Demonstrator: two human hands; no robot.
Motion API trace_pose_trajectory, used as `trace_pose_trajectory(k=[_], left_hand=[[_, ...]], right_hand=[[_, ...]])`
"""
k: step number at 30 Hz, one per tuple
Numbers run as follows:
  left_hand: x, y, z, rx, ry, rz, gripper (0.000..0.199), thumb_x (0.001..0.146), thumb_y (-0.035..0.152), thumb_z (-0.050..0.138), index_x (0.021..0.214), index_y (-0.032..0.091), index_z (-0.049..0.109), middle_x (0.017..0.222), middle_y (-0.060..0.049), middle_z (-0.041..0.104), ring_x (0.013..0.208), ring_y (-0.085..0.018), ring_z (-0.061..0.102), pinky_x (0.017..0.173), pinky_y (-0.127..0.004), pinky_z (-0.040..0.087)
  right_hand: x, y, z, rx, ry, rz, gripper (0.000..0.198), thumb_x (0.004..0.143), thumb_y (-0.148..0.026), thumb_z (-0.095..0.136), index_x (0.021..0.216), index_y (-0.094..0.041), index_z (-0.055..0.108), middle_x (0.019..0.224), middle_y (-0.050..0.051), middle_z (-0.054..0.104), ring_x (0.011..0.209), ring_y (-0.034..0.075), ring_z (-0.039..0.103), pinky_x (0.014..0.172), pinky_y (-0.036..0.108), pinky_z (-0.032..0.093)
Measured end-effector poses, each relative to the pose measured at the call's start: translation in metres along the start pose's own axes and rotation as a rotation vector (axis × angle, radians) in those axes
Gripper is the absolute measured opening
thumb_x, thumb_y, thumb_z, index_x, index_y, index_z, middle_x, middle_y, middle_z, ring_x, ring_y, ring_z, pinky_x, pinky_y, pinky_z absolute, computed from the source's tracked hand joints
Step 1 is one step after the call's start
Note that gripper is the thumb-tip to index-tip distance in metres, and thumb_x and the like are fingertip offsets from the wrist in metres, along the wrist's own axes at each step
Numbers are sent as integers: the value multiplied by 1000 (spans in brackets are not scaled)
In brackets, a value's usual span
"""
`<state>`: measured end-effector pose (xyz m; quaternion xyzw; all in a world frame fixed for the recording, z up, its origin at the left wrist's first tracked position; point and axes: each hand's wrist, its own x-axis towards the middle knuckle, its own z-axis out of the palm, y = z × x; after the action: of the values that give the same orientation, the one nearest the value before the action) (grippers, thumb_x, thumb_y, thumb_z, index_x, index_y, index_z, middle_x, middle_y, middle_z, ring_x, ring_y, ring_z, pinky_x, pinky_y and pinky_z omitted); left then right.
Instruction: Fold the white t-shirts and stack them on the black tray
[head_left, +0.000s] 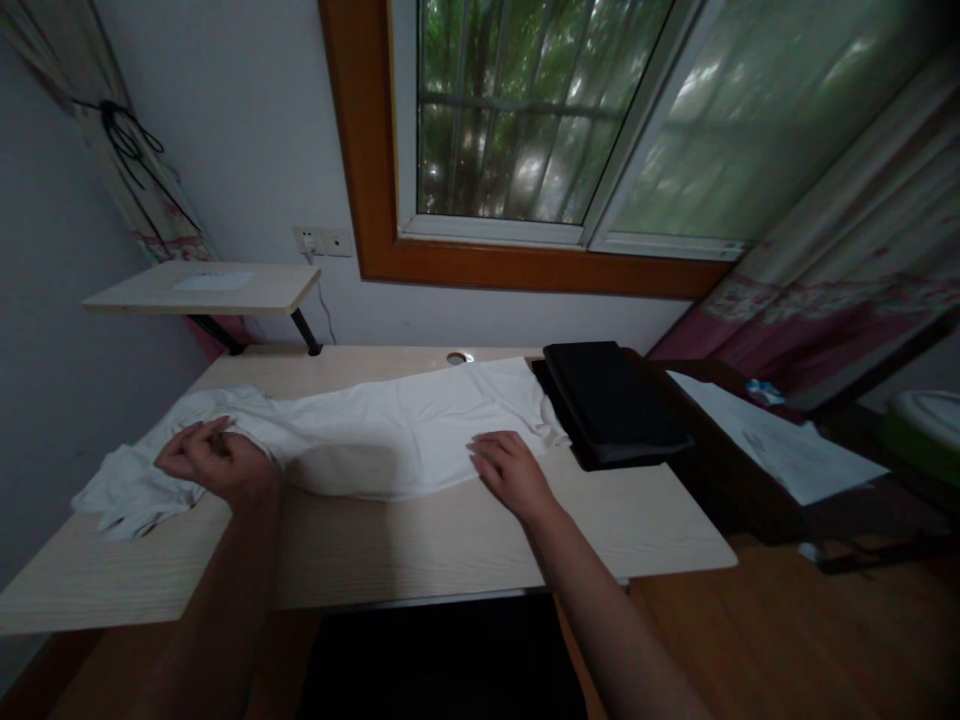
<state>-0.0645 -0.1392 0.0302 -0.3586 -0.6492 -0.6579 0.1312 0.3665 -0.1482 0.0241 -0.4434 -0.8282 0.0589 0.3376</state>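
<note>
A white garment, like a shirt, lies lengthwise across the desk. Its middle and right part is laid fairly flat, while the left end is bunched in loose folds. My left hand rests at the bunched end, palm turned up, its fingers half curled and apart with nothing visible in them. At the other end, my right hand lies palm down on the near edge of the cloth, fingers stretched out. Some fabric beneath both hands is hidden.
The pale wooden desk bears a raised shelf at back left. A black folder or case lies beside the garment's right end. Papers rest on a dark surface further right. A window is behind.
</note>
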Motion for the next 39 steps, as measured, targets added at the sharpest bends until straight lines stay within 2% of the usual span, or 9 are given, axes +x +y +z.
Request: trace_pose_trajectory(k=[3,4,6,9,14,19,25,32,39], left_hand=[[-11,12,-2,82,21,328,17,75,9,52,86,18,60,114,-11,53,116,-29,55,109,-55,39],[-16,16,-1,93,-46,447,13,76,11,54,84,19,61,106,-9,58,109,-28,58,108,-57,39],[-27,24,3,62,-250,671,9,80,15,59,84,21,63,94,-6,64,96,-25,62,104,-55,42],[-46,40,10,-60,-625,927,14,84,16,63,94,23,66,93,-5,69,90,-21,63,92,-43,50],[-72,65,16,-116,-1088,1062,17,91,27,64,107,22,68,102,-7,71,100,-22,63,95,-40,51],[-77,68,16,-92,-1221,1048,31,92,41,68,115,21,68,110,-9,70,105,-25,62,98,-43,50],[-77,60,19,-26,-1206,932,24,98,28,56,117,20,68,112,-11,71,105,-24,64,94,-39,53],[-69,52,19,53,-1290,582,32,99,35,46,111,21,72,108,-9,76,98,-24,70,91,-36,54],[-57,69,17,-105,-1423,138,41,93,50,47,90,18,74,79,-2,73,76,-21,66,73,-29,50]], right_hand=[[0,-8,4,52,-110,-162,25,95,-35,68,118,-26,73,120,9,71,111,25,61,99,43,51],[0,-10,5,61,-127,-192,27,94,-37,71,118,-26,73,120,9,71,110,25,62,97,43,52],[0,-10,7,71,-127,-221,28,91,-38,75,115,-24,74,117,9,71,108,25,63,95,42,53],[1,-9,9,63,-96,-226,18,92,-31,73,108,-24,75,111,8,73,103,24,64,92,41,54],[0,-6,10,36,-79,-218,11,95,-22,66,103,-23,74,104,7,74,97,23,65,88,40,54],[1,-13,8,-33,36,-157,9,96,-21,62,100,-21,70,97,8,72,92,23,64,84,41,54],[-1,-20,4,-44,227,-155,17,96,-18,60,110,-22,68,100,9,72,94,24,64,84,42,55],[-7,-18,9,-27,170,-144,30,98,-14,54,125,-23,64,109,10,70,97,21,69,81,34,60],[-3,-20,10,21,190,-159,28,95,-13,57,119,-24,65,123,12,64,113,24,66,94,39,60]])
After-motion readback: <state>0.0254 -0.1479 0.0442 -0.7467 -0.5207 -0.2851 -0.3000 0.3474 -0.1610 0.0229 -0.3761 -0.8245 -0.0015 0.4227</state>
